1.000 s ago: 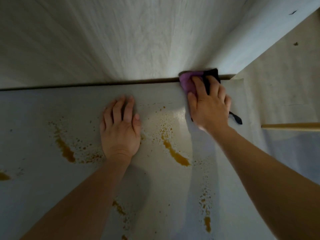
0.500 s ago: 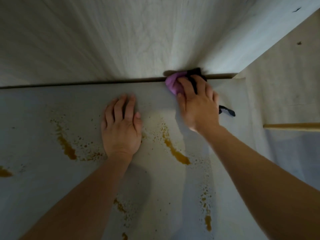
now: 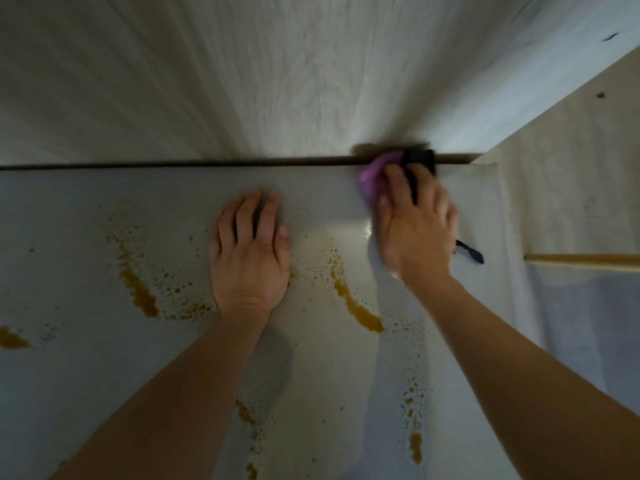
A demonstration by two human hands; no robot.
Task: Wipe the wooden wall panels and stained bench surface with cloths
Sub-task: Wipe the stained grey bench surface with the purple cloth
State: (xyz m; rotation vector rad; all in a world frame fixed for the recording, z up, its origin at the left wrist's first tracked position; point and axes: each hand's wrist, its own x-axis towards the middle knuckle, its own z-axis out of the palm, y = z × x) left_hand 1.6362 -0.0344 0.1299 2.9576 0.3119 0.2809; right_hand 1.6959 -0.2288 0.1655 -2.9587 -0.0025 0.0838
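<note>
My right hand (image 3: 415,226) holds a bunched purple cloth (image 3: 372,181) with a black part (image 3: 420,161) against the back edge of the pale bench surface (image 3: 104,209), where it meets the wooden wall panel (image 3: 277,81). The purple cloth bulges between thumb and forefinger. A black strap end (image 3: 471,252) sticks out from under the hand. My left hand (image 3: 249,254) lies flat on the bench, fingers straight. Brown stains (image 3: 356,306) streak the bench between and around both hands. A wet sheen (image 3: 367,232) shows beside my right thumb.
More brown streaks lie at the left (image 3: 138,292), the far left edge (image 3: 10,339) and near the front (image 3: 415,445). A second wall panel (image 3: 571,150) closes the right side at the corner. A wooden stick (image 3: 585,262) juts in from the right.
My right hand slid the cloth left along the back seam, then back to the right towards the corner. My left hand has stayed flat in place.
</note>
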